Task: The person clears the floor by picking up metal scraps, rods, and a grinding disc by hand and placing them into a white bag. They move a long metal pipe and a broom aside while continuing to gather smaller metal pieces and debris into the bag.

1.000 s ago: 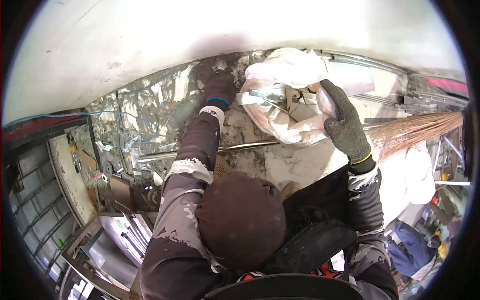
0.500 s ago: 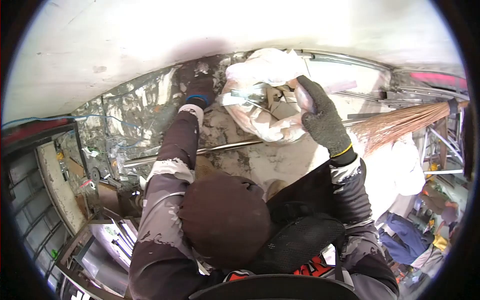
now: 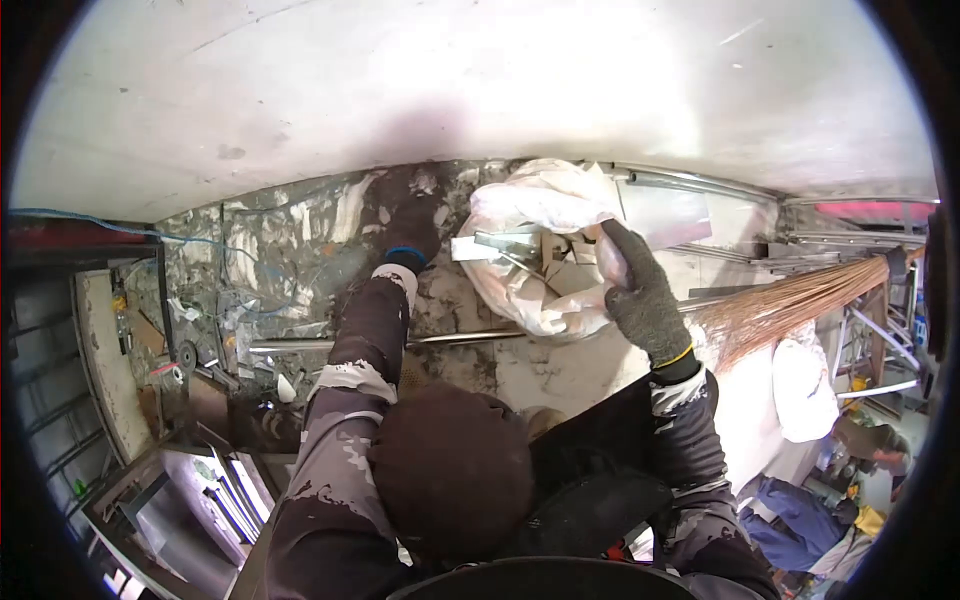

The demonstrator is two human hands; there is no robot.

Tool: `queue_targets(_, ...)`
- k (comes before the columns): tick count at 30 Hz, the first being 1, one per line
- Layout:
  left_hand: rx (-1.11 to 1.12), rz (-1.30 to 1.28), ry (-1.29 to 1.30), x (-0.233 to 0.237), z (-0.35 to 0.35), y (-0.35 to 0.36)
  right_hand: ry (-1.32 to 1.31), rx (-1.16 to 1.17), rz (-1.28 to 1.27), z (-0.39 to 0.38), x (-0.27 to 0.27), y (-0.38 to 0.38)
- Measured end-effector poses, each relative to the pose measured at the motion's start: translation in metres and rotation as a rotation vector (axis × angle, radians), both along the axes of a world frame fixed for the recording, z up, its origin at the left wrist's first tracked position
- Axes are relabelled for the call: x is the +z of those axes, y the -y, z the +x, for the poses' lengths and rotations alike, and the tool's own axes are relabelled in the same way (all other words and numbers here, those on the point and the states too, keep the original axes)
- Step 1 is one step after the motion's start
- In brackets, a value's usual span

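Little moved: L hand point(image 3: 408, 225) still on floor point(image 3: 300, 228) at sack's point(image 3: 530, 290) 9 o'clock, grip unclear; R hand point(image 3: 640, 298) keeps sack rim clamped, mouth open.

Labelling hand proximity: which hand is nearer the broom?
Right. The right hand grips the bag rim, close beside the broom bristles. The left hand is on the bag's far side, low by the wall.

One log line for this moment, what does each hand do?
right hand: grips white bag rim | left hand: at floor beside white bag | white bag: open, scraps inside
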State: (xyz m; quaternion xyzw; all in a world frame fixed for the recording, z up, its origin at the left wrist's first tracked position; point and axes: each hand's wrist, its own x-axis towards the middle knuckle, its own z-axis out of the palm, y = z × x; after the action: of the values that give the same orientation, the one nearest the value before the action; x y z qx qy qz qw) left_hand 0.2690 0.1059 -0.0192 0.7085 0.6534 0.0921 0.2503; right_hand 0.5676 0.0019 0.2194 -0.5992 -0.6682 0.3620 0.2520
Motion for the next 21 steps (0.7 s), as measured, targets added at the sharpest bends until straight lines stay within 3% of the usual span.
queue_targets(2,-0.046,0.19,-0.064,0.017,-0.006,0.001,0.018,-0.007,0.024,-0.003,-0.001,0.003)
queue_targets(3,-0.017,0.39,-0.016,0.003,-0.012,-0.002,0.014,-0.001,0.034,-0.003,-0.002,0.003)
queue_targets(4,-0.03,0.372,-0.022,-0.011,-0.017,-0.006,0.01,0.005,0.046,-0.001,-0.003,0.002)
queue_targets(6,0.155,0.168,0.04,-0.005,-0.025,-0.008,0.017,-0.012,0.033,-0.002,-0.005,0.001)
queue_targets(8,0.116,0.055,0.057,0.001,-0.024,0.002,0.024,-0.004,0.025,0.001,-0.006,0.001)
queue_targets(10,-0.046,-0.006,-0.318,0.004,-0.013,0.003,-0.032,-0.043,-0.008,-0.004,-0.005,0.002)
queue_targets(14,-0.071,-0.039,-0.468,0.017,0.012,0.002,0.012,0.003,0.064,0.001,-0.005,0.001)
queue_targets(18,-0.273,0.037,-0.433,0.006,0.001,-0.004,0.013,0.009,0.07,0.002,-0.007,0.003)
queue_targets(21,-0.162,0.009,-0.365,-0.008,-0.008,-0.007,0.004,0.021,0.078,0.002,-0.001,0.008)
